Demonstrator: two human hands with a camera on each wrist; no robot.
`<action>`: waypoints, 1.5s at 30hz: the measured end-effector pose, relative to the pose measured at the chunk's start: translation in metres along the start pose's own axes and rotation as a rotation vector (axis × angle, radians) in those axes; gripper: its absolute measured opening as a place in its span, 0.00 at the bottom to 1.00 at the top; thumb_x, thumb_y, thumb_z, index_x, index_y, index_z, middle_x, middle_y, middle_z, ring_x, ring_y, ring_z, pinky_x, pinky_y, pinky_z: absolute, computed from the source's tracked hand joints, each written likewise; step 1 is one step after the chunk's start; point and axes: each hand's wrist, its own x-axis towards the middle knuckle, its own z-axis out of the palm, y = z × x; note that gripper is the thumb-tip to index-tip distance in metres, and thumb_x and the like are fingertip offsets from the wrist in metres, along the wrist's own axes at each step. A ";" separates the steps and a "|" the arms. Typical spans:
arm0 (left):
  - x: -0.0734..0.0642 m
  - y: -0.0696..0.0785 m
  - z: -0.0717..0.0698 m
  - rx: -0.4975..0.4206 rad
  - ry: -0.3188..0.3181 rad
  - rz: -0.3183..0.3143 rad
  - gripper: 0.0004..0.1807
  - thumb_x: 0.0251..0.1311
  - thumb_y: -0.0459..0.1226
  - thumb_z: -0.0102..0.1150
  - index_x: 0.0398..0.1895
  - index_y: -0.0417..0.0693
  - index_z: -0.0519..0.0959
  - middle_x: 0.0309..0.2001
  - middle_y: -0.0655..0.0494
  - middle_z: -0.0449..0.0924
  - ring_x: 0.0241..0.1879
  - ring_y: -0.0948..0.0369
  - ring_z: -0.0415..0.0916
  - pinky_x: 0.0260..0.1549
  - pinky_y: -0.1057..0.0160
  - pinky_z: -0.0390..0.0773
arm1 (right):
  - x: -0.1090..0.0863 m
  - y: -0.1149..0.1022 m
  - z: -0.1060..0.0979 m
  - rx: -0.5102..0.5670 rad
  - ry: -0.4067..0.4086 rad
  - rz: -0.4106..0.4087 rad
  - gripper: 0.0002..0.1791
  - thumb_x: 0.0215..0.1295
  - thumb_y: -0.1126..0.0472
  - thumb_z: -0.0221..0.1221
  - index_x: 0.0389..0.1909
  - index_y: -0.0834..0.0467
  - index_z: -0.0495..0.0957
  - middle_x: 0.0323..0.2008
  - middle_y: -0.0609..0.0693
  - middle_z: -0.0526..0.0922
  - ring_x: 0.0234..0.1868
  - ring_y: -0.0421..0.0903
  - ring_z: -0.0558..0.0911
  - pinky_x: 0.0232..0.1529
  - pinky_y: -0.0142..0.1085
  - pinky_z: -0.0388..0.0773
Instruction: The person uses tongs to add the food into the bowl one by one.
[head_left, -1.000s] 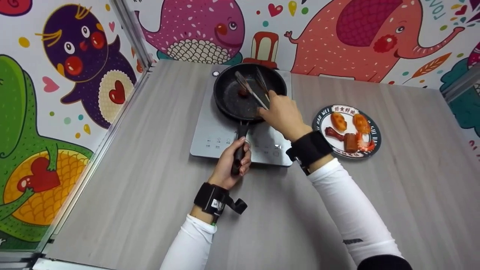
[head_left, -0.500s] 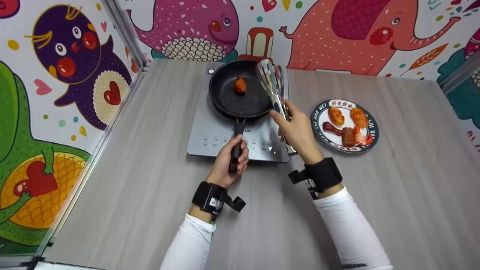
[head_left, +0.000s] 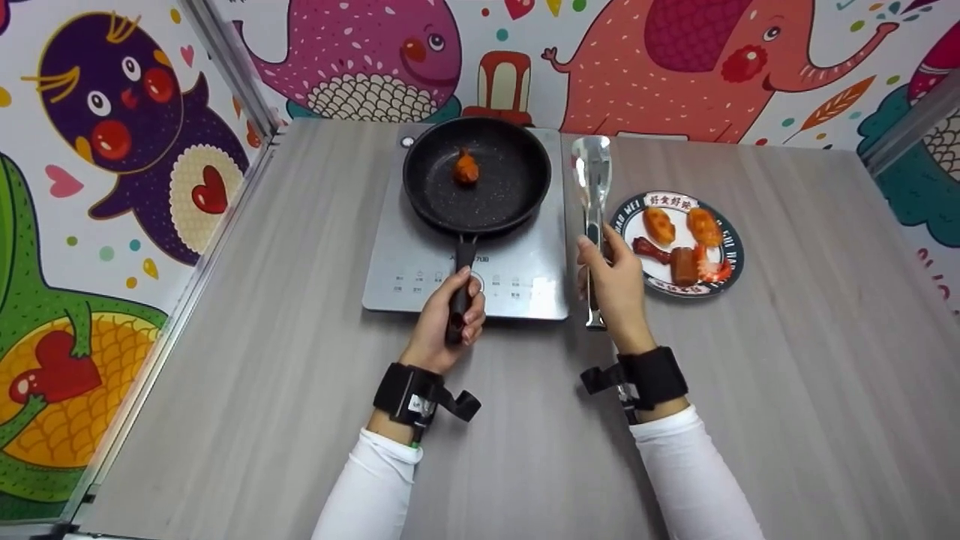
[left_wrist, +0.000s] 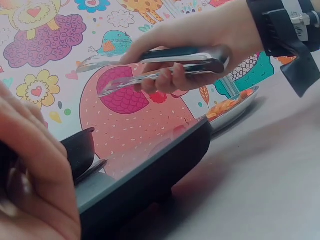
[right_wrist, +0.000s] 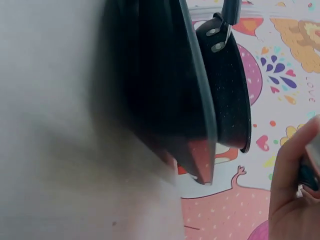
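Note:
A black frying pan (head_left: 495, 202) stands on a silver induction cooktop (head_left: 390, 277), and a small orange-brown piece of food (head_left: 466, 169) lies inside it. My left hand (head_left: 442, 315) grips the pan's black handle from below, fingers wrapped round it. To the right of the cooktop, my right hand (head_left: 619, 289) holds metal tongs (head_left: 593, 180) between thumb and fingers, their tips pointing away from me. In the left wrist view the two arms of the tongs (left_wrist: 175, 60) spread slightly, with nothing between them. The tongs are above table height there.
A round plate (head_left: 731, 274) with a dark patterned rim sits just right of my right hand, bearing several pieces of food, among them a shrimp (head_left: 712, 266) and a drumstick (head_left: 651, 250). Cartoon-printed walls (head_left: 637, 67) close off the back and left of the grey table (head_left: 285, 315).
The tongs have left the pan and moved right, to beside the cooktop. The orange-brown food is now uncovered in the pan. My left hand keeps its grip on the handle.

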 end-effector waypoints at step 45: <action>0.000 -0.001 -0.001 0.021 0.009 -0.009 0.16 0.65 0.48 0.40 0.26 0.47 0.64 0.12 0.59 0.58 0.06 0.66 0.59 0.03 0.71 0.58 | 0.021 0.037 -0.062 1.252 -0.091 0.474 0.25 0.64 0.52 0.51 0.53 0.65 0.60 0.26 0.55 0.71 0.15 0.41 0.67 0.09 0.25 0.63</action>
